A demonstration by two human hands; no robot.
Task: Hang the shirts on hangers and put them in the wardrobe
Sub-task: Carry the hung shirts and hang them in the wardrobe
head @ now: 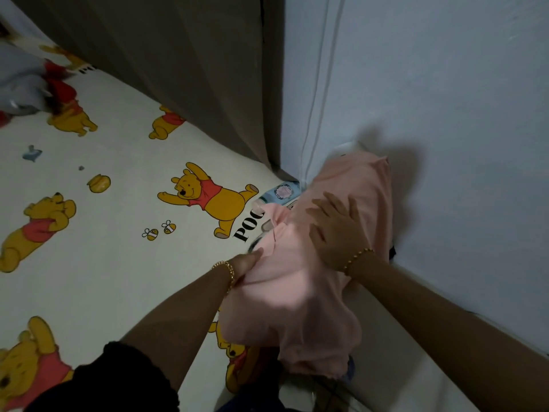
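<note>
**Shirt handling on bed; no hanger visible yet.**
The shirt (297, 292) lies bunched on the bed (118, 188) at 4 o'clock in view, touching the wall (445, 114). The left grip (243, 267) pinches fabric at the shirt's 9 o'clock edge. The right grip (335, 236) rests flat on the shirt, fingers spread. Likely next move: lift the shirt toward 9 o'clock, where the bed has room. The wall and curtain (178, 69) close off 12 to 3 o'clock.

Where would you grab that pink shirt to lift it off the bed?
Probably at the gathered fold on its left edge, coming from the open side of the bed, where the left hand grips it. The shirt lies crumpled against the wall, so the right side looks cramped. The right hand only rests flat on top.
</note>
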